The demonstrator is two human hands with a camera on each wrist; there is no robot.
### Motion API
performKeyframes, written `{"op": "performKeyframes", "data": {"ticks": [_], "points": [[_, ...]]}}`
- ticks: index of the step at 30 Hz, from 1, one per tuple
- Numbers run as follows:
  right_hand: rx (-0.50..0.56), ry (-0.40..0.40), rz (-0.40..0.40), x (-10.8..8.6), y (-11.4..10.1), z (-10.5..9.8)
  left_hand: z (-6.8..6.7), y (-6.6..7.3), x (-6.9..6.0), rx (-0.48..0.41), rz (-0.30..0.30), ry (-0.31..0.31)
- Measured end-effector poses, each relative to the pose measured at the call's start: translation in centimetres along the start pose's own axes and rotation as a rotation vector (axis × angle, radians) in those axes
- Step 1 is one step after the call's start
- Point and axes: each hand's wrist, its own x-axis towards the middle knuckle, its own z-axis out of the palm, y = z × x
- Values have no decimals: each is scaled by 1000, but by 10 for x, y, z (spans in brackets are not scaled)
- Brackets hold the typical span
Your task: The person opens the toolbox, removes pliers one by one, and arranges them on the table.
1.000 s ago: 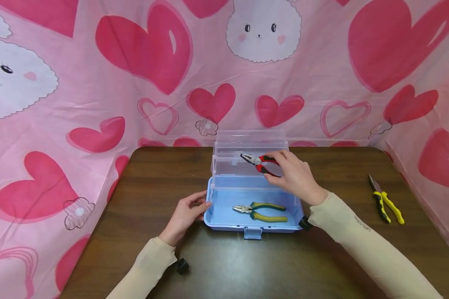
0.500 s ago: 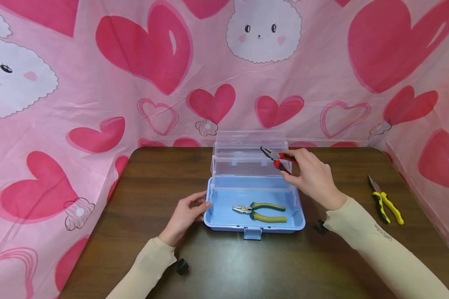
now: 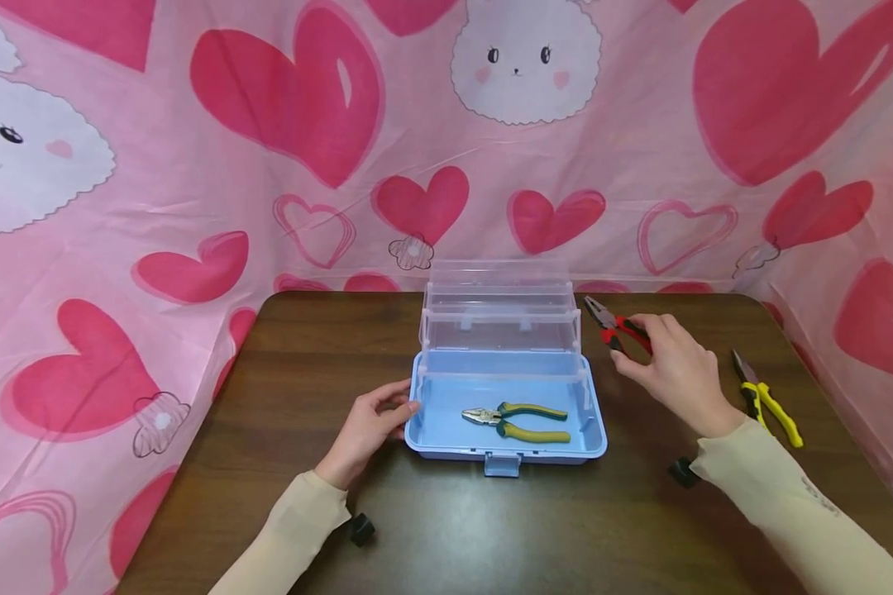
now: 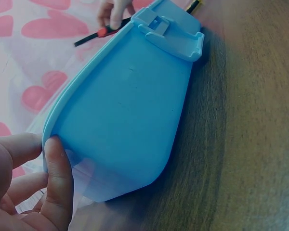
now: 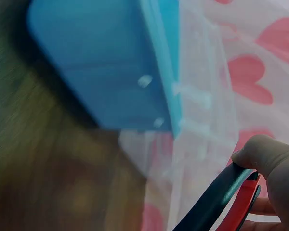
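My right hand (image 3: 680,372) holds red-and-black-handled pliers (image 3: 616,329) by the grips, to the right of the toolbox, with their jaws pointing back and left. In the right wrist view the pliers' handles (image 5: 216,199) show between thumb and fingers. My left hand (image 3: 368,430) grips the left wall of a light blue toolbox (image 3: 446,453); in the left wrist view, thumb and fingers pinch its rim (image 4: 49,130). Inside the box lie pliers with yellow-and-green handles (image 3: 536,434). The clear lid (image 3: 499,326) stands raised at the back.
Yellow-and-black long-nose pliers (image 3: 770,405) lie on the wooden table (image 3: 327,330) at the right, partly behind my right forearm. The box's front latch (image 3: 503,465) hangs down. A pink heart-printed cloth (image 3: 640,149) hangs behind the table.
My right hand has carried the red-and-black pliers rightward, from above the toolbox to beyond its right side. The left hand and the box have stayed in place.
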Motion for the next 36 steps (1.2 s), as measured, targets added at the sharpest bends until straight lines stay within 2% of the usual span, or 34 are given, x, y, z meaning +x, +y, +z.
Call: {"op": "performKeyframes", "data": {"ticks": [7, 14, 22, 32, 36], "points": [[-47, -19, 40, -15, 24, -2, 0, 1, 0, 5, -9, 9], [-62, -62, 84, -29, 42, -2, 2, 1, -1, -20, 7, 1], [-67, -87, 146, -40, 64, -4, 1, 4, -2, -18, -2, 4], [-112, -170, 306, -49, 86, -8, 1, 5, -2, -16, -1, -5], [-122, -219, 342, -50, 94, -9, 0, 4, -2, -18, 9, -10]]}}
